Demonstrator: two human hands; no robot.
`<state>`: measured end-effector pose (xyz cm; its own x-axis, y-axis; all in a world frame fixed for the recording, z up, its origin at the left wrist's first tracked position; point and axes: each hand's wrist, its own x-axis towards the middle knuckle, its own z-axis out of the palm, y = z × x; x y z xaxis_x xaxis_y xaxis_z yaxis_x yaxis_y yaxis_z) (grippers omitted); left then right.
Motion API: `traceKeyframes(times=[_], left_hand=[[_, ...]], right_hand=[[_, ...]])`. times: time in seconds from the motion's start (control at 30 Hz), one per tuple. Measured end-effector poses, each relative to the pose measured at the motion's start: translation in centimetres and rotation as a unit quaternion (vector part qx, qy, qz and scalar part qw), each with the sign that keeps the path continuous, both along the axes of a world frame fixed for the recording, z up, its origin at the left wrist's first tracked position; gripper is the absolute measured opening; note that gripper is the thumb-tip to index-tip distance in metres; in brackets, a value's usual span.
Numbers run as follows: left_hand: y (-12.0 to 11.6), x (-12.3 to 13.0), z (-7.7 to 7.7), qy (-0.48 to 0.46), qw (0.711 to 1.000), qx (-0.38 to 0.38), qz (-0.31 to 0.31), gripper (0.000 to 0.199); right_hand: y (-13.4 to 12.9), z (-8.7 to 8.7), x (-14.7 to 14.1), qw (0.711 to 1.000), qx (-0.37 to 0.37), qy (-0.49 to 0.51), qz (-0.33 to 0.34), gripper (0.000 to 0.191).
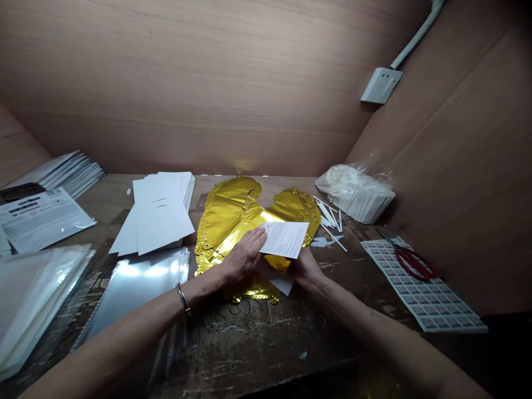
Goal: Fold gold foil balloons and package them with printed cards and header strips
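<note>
A small white card with fine print [285,239] is raised over a shiny gold foil piece [226,216] with a scalloped edge, perhaps a flat foil balloon. My left hand [244,254] lies back up over the foil, fingers stretched out close together, their tips touching the card's left edge. At the card's lower right corner, my right hand [308,270] grips it, its fingertips mostly hidden underneath. Below the card, another white paper piece [279,280] sticks out between my hands; I cannot tell whether the two are joined.
Left are white cards [164,216], clear plastic sleeves [141,282], more plastic bags [37,299] and packed printed sheets [45,216]. Right are white strips [330,216], a bagged paper stack [359,194], a sticker sheet [432,302] and red-handled scissors [415,266]. Wooden walls enclose the table.
</note>
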<state>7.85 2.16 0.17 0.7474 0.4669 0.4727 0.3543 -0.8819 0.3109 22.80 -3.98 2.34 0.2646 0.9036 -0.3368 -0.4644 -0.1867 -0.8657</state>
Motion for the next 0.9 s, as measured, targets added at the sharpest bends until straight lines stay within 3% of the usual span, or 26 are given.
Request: traceKeyframes(times=[0.13,0.3,0.4,0.47,0.53,0.6,0.67,0.73,0.8,0.83,0.9], left_hand=[[-0.8,-0.5,1.2,0.113,0.992,-0.038,-0.032,0.047],[-0.6,-0.4,1.3,0.150,0.986,-0.061,-0.042,0.058],[-0.5,-0.2,1.0,0.152,0.986,-0.059,-0.041,0.060],[-0.5,-0.1,1.0,0.155,0.986,-0.055,-0.036,0.061],[-0.6,-0.1,1.0,0.165,0.984,-0.051,-0.032,0.062],[-0.6,-0.2,0.8,0.175,0.983,-0.048,-0.028,0.064],[-0.6,-0.2,0.5,0.174,0.983,-0.049,-0.027,0.065],[-0.5,-0.2,0.3,0.156,0.985,-0.060,-0.036,0.063],[-0.4,-0.3,0.3,0.111,0.988,-0.091,-0.053,0.053],[-0.3,-0.4,0.5,0.069,0.990,-0.113,-0.042,0.047],[0.0,-0.8,1.0,-0.057,0.981,-0.181,0.049,0.037]], right_hand=[[0.1,-0.8,-0.6,0.998,0.045,0.017,0.047,0.025],[0.2,-1.0,0.5,0.998,-0.026,0.015,0.051,0.018],[-0.4,-0.6,2.7,0.991,-0.050,-0.080,0.092,0.024],[-1.0,0.1,4.5,0.970,-0.039,-0.222,0.094,0.029],[-1.6,1.0,5.8,0.907,0.012,-0.420,0.045,0.030],[-2.1,1.8,6.3,0.796,0.099,-0.596,0.009,0.033],[-2.3,2.1,5.7,0.687,0.186,-0.700,0.054,0.037],[-2.2,1.5,4.7,0.603,0.231,-0.747,0.155,0.042],[-2.0,0.3,3.7,0.548,0.231,-0.766,0.245,0.047],[-1.9,-0.4,3.3,0.533,0.221,-0.769,0.276,0.049],[-1.6,-1.5,3.1,0.526,0.201,-0.768,0.305,0.052]])
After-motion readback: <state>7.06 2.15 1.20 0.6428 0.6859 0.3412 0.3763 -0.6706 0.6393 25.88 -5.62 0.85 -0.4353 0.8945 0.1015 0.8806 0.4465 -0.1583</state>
